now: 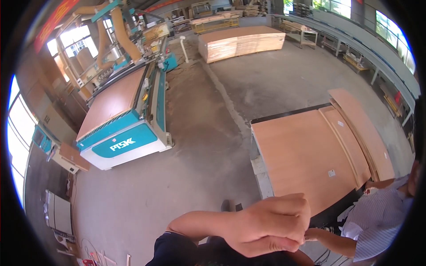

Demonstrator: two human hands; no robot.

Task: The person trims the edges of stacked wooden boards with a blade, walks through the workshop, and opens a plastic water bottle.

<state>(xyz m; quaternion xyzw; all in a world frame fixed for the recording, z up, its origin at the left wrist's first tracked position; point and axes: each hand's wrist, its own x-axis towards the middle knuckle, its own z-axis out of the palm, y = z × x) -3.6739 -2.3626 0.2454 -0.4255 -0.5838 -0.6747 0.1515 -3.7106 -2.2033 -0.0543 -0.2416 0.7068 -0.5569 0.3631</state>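
Observation:
My left hand (271, 225) is raised in front of my body, its forearm coming in from a dark sleeve. Its fingers are curled into a fist; whatever they may hold is hidden. Below it shows a strip of skin (302, 258), perhaps my right arm, while the right hand itself is hidden. Beyond my left hand, a low stack of reddish-brown wood panels (295, 155) lies on a dark-edged support. Small white labels stick to some panels, and narrower pieces (361, 133) lie along the right side.
A person in a striped shirt (377, 221) stands close on my right, one forearm (335, 241) reaching toward my left hand. A teal and white CNC router (128, 144) carries a panel at left. Farther back sit a big panel stack (242, 44) and a long conveyor (355, 42).

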